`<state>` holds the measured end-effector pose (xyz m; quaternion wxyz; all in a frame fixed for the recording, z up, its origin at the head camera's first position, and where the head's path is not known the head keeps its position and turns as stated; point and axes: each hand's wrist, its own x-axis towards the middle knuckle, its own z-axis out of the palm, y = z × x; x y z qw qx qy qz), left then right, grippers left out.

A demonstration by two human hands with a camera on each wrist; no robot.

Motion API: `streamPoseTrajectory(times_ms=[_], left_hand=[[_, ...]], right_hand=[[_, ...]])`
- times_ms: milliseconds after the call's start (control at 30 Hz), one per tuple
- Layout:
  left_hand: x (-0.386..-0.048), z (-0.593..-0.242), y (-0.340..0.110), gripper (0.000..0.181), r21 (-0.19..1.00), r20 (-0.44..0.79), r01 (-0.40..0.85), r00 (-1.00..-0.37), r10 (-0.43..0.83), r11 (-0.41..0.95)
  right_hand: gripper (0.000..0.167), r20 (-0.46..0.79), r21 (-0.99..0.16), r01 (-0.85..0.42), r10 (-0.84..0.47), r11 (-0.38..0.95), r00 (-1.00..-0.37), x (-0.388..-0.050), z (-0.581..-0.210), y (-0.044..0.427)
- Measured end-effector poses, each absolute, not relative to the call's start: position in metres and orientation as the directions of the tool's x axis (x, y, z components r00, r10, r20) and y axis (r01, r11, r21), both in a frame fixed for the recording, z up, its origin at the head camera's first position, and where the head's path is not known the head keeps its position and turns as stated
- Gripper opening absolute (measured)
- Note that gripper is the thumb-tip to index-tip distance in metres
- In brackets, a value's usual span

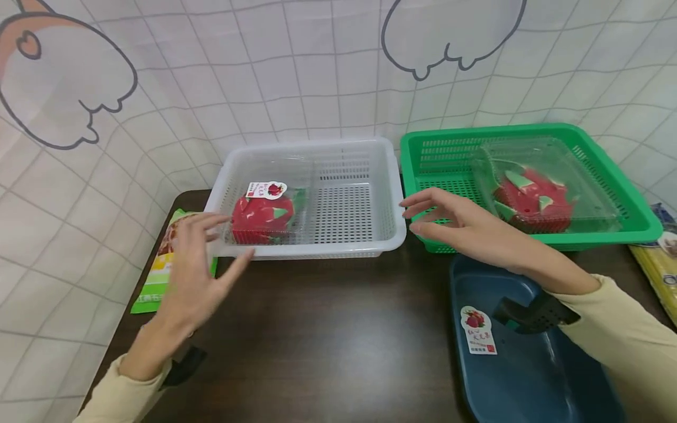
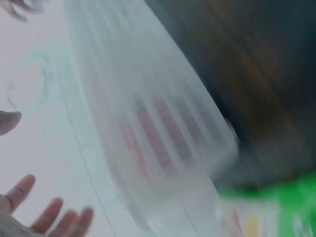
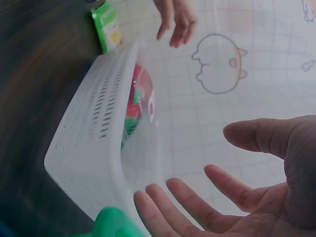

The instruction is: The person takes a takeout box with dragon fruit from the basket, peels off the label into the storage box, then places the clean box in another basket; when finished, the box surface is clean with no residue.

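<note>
A white plastic basket (image 1: pixel 346 251) stands at the back of the table, holding a red dragon fruit (image 1: pixel 261 220) in a clear plastic box. On that box is a white sticker (image 1: pixel 267 190) with a fruit picture. My left hand (image 1: pixel 198 276) hovers by the basket's left front corner, thumb and fingers spread. Near its right end my right hand (image 1: pixel 471 223) hangs with loosely bent fingers, holding nothing, in front of the green basket (image 1: pixel 592 235). Another dragon fruit (image 1: pixel 534 197) sits there in a clear box. The left wrist view is blurred.
A dark blue tray (image 1: pixel 529 376) lies at the front right under my right forearm, with a similar sticker (image 1: pixel 478 330) inside. A green food packet (image 1: pixel 158 276) lies at the left, a yellow packet (image 1: pixel 658 264) at the right edge. Behind hangs a checked cloth (image 1: pixel 317 76).
</note>
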<state>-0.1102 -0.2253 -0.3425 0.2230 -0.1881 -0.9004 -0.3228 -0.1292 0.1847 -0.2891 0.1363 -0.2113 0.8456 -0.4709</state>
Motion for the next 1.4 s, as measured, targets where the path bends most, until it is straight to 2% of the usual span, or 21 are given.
streamPoseTrajectory(times_ms=[100, 233, 400, 767, 900, 1200, 1400], left_hand=[[-0.119, -0.344, -0.251, 0.077, 0.495, 0.508, 0.346, -0.859, 0.057, 0.797], [-0.126, -0.355, -0.266, 0.089, 0.578, 0.39, 0.21, -0.92, -0.041, 0.789], [-0.137, -0.37, -0.266, 0.095, 0.671, 0.257, 0.158, -0.966, -0.028, 0.724], [-0.148, -0.377, -0.274, 0.1, 0.845, 0.025, 0.039, -0.999, 0.032, 0.533], [-0.148, -0.381, -0.275, 0.099, 0.874, 0.014, 0.033, -0.999, 0.042, 0.485], [-0.149, -0.384, -0.271, 0.098, 0.89, 0.023, 0.048, -0.998, 0.061, 0.453], [-0.148, -0.384, -0.274, 0.097, 0.897, 0.033, 0.054, -0.998, 0.055, 0.439]], right_hand=[[0.045, -0.058, -0.891, -0.188, -0.513, 0.414, -0.857, -0.141, -0.289, 0.173], [0.043, -0.102, -0.921, -0.12, -0.524, 0.371, -0.845, -0.157, -0.29, 0.16], [0.047, -0.181, -0.932, -0.024, -0.52, 0.362, -0.835, -0.178, -0.298, 0.142], [0.056, -0.285, -0.951, 0.162, -0.548, 0.262, -0.787, -0.211, -0.324, 0.095], [0.061, -0.345, -0.936, 0.238, -0.534, 0.261, -0.772, -0.216, -0.332, 0.076], [0.066, -0.412, -0.909, 0.305, -0.503, 0.284, -0.76, -0.224, -0.343, 0.05], [0.071, -0.391, -0.921, 0.32, -0.534, 0.224, -0.75, -0.229, -0.349, 0.036]])
